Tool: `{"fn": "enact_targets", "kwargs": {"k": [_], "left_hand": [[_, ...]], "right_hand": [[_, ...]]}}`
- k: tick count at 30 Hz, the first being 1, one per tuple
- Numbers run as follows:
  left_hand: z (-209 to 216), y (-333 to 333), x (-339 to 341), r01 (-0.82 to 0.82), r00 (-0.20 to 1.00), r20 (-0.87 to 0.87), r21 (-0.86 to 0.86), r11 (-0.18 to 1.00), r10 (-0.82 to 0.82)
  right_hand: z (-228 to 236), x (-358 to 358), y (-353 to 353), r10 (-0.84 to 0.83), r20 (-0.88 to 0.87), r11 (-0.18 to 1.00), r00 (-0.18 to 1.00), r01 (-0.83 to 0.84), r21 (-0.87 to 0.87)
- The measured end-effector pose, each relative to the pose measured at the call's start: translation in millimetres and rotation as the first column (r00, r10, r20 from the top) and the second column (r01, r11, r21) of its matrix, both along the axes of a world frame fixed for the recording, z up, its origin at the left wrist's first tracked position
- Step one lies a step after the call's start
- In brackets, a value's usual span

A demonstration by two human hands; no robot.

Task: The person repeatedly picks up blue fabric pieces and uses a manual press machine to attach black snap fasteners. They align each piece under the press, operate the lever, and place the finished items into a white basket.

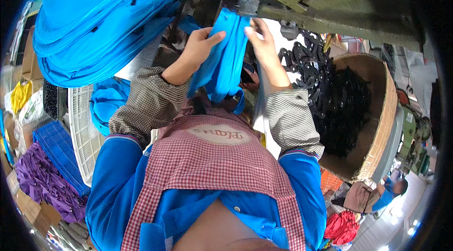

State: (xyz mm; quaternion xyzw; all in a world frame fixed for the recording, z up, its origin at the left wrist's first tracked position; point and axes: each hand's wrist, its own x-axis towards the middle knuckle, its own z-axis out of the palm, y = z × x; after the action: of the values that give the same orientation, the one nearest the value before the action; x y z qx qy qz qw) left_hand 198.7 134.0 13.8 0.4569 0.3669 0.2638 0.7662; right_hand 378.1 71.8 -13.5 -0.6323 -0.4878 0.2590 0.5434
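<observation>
A bright blue fabric piece [219, 62] hangs in folds in front of me, its upper end beneath the metal head [248, 6] of a green machine. My left hand [200, 49] grips its left edge, thumb lying across the cloth and fingers mostly behind it. On the opposite edge, my right hand [264, 43] is closed with its thumb at the cloth; its fingertips are partly hidden. Small dark holes or studs dot the fabric near the top. A thick stack of similar blue fabric pieces [104, 24] lies at the upper left.
The machine's green body [330, 3] spans the upper right. Many small black parts [309, 69] lie beside a cardboard box [377, 133] on the right. Left of me stand a white plastic basket [81, 133], more blue cloth [107, 100] and purple fabric [47, 182]. Another person [389, 194] is at lower right.
</observation>
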Motion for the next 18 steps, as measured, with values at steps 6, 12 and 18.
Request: {"fn": "enact_targets", "kwargs": {"k": [6,12,18], "left_hand": [[5.6,0.5,-1.5,0.035,0.999,0.042,-0.128,0.991,-0.030],[8.1,0.5,-5.4,0.052,0.999,0.006,-0.093,0.994,-0.052],[5.8,-0.7,-8.9,0.095,0.995,0.009,-0.093,0.991,-0.095]], "right_hand": [[-72.9,121.1,-78.9,0.139,0.836,0.748,0.531,0.497,-0.440],[-55.1,134.3,-75.9,0.241,0.651,0.521,0.720,0.470,-0.712],[-53.1,113.5,-96.2,0.204,0.641,0.338,0.740,0.561,-0.756]]}}
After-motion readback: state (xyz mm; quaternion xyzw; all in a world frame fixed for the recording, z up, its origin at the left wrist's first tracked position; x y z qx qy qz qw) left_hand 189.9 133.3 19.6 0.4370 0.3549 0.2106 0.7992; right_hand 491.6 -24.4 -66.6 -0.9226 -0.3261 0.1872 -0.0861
